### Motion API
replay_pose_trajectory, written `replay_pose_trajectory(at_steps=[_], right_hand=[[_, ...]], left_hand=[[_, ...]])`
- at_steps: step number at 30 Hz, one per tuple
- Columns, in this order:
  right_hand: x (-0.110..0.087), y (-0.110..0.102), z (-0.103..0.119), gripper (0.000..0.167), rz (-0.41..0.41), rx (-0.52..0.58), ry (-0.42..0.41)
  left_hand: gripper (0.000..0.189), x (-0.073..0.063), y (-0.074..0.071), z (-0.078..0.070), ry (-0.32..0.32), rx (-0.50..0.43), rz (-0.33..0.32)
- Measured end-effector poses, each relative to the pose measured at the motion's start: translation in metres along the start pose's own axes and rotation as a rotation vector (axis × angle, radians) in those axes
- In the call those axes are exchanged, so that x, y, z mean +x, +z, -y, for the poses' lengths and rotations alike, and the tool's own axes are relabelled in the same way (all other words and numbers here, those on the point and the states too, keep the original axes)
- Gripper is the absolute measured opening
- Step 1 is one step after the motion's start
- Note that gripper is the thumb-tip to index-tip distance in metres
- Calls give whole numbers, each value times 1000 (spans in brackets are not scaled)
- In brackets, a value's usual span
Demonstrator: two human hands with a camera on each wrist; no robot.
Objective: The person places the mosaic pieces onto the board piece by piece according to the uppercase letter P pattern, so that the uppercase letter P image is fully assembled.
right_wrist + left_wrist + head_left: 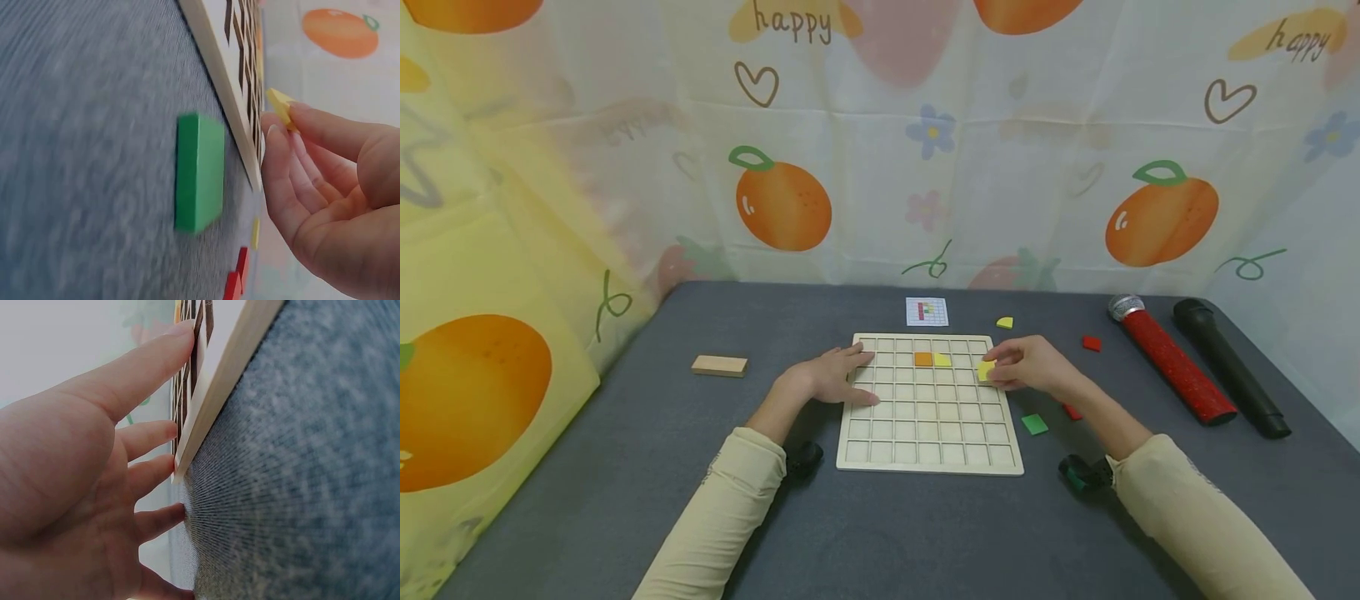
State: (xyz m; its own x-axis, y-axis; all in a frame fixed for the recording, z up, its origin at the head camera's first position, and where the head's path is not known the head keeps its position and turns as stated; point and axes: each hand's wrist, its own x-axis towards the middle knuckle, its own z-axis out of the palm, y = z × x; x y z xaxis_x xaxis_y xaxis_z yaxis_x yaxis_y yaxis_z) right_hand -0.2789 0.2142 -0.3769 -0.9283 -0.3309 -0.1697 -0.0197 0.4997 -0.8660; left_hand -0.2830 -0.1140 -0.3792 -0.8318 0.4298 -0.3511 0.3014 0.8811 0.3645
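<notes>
A pale wooden grid board (929, 469) lies flat on the dark grey table. An orange square tile (922, 359) and a yellow tile (942, 360) sit side by side in its upper cells. My left hand (835, 377) rests at the board's left edge, fingers spread and straight, thumb over the grid. Over the right edge, my right hand (1030, 364) pinches a yellow tile (280, 106) between thumb and fingertips. Beside the board on that side lies a green tile (200, 173), below the right hand.
Red tiles (1092, 342) and a yellow quarter-round tile (1004, 322) lie right of the board. A printed pattern card (927, 312) is behind it. At far right lie a red microphone (1180, 367) and a black one (1232, 367). A wooden block (719, 366) is at left.
</notes>
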Motion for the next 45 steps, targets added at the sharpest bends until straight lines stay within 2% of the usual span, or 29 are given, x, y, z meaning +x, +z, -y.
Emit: replay_pose_trajectory(at_steps=[4, 13, 25, 33, 45], right_hand=[[5, 7, 1, 32, 12, 3, -6], [13, 18, 5, 34, 30, 53, 36], [26, 29, 9, 34, 67, 157, 84], [28, 34, 16, 35, 34, 137, 141], [30, 41, 22, 33, 5, 76, 136]], left_hand=[[82, 1, 0, 0, -1, -1, 4], [82, 2, -1, -1, 5, -3, 8], [83, 1, 0, -1, -6, -7, 5], [83, 2, 0, 0, -7, 5, 3], [83, 1, 1, -1, -20, 9, 2]])
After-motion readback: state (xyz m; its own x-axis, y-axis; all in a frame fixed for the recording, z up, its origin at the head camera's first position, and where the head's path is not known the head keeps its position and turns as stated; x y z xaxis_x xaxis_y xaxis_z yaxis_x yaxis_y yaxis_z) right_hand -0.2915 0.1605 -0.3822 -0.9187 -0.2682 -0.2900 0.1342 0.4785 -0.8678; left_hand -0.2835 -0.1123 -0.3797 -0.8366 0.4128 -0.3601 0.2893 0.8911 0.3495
